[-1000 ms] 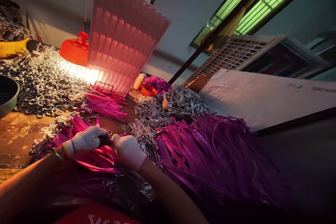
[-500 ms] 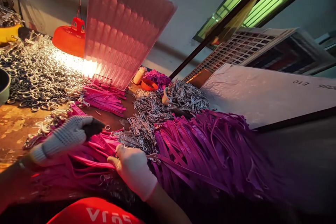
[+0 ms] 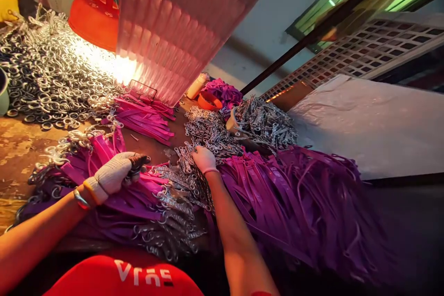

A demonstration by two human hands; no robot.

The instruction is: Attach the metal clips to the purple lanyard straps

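Observation:
My left hand (image 3: 116, 173), in a white dotted glove with dark fingertips, is closed above a heap of pink-purple straps (image 3: 100, 148). Whatever lies in its fingers is too dark to make out. My right hand (image 3: 204, 159), in a plain white glove, reaches into a pile of short metal chains (image 3: 187, 162); its fingers are drawn together at the chains, and what they pinch is hidden. Metal clasps and chains (image 3: 176, 222) hang from the straps nearest my body. Loose purple straps (image 3: 270, 194) spread out right of my right forearm.
A lit red lamp (image 3: 93, 21) hangs over a large heap of metal rings and clasps (image 3: 52, 74). Beside it hangs a corrugated translucent sheet (image 3: 180, 23). Behind stand an orange bowl (image 3: 210, 101), a bottle (image 3: 197, 85) and piled chains (image 3: 267, 122). A white wrapped board (image 3: 374, 125) stands right.
My right hand has moved from the pink straps, up and right, to the chain pile. My left hand stays closed over the straps, slightly further right. The camera view has shifted.

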